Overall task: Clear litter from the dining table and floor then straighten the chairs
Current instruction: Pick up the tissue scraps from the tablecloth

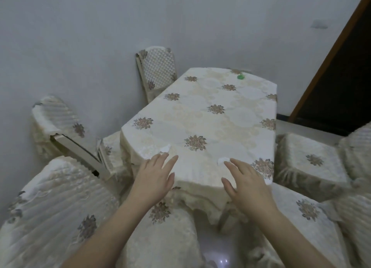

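Observation:
The dining table (200, 99) wears a cream cloth with brown flower prints. Two white paper scraps lie near its near edge: one (165, 148) by the left corner, one (223, 160) further right. A small green piece (240, 77) sits at the far end. My left hand (155, 177) is flat and open over the near edge, its fingertips just short of the left scrap. My right hand (247, 183) is open too, with its fingertips touching the right scrap. Neither hand holds anything.
Covered chairs ring the table: one (156, 70) at the far left by the wall, one (58, 123) turned askew at left, one (50, 207) near left, two (309, 163) at right. A dark doorway (341, 83) opens at far right. Shiny floor (216, 253) shows below.

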Available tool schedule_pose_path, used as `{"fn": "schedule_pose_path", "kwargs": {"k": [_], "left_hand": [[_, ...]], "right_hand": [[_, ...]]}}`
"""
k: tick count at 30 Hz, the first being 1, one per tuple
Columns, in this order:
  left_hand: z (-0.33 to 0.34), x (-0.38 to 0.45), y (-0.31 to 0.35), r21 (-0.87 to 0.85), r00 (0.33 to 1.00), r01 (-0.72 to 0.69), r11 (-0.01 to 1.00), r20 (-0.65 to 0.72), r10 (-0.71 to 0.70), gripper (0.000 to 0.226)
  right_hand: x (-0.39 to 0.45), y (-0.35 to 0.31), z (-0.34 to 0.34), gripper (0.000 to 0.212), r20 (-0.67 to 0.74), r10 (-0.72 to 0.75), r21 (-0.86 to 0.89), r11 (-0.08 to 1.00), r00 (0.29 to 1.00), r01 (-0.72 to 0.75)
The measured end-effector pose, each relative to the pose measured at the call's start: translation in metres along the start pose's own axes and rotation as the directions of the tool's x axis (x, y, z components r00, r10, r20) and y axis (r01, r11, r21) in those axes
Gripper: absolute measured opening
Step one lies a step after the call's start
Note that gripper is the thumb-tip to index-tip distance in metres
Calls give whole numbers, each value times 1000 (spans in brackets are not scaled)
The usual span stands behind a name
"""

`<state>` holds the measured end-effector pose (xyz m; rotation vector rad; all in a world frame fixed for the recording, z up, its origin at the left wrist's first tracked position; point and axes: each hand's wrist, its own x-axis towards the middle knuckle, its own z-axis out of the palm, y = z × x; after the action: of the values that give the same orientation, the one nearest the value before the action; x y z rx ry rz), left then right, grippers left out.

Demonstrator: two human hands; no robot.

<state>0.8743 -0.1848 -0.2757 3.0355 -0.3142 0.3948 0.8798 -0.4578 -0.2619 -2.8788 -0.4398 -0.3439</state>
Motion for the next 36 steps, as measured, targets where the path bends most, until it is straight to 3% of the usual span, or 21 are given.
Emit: {"fn": "schedule_pose_path", "kwargs": {"k": [8,17,21,24,29,33,36], "left_hand": [[75,62,-24,7,993,-39,999,111,38,54],[149,120,-42,51,952,129,990,272,-138,78],[176,144,-48,100,895,196,976,389,-219,70],[192,163,-51,109,876,253,961,395,-275,54],[217,179,-61,150,829,339,929,419,-370,62],[236,182,-72,170,732,454,874,489,-475,73],[244,179,-76,155,710,482,862,507,-488,70]], "right_hand": [[53,32,59,46,165,37,2,999,986,-38],[145,91,129,56,389,-51,20,999,920,47],[170,118,163,59,484,-99,21,995,870,102],[178,133,186,63,556,-121,2,990,822,144],[181,142,216,66,572,-128,-1,988,810,157],[178,140,230,49,501,-162,-5,982,850,190],[177,145,235,38,445,-184,21,980,877,196]]}}
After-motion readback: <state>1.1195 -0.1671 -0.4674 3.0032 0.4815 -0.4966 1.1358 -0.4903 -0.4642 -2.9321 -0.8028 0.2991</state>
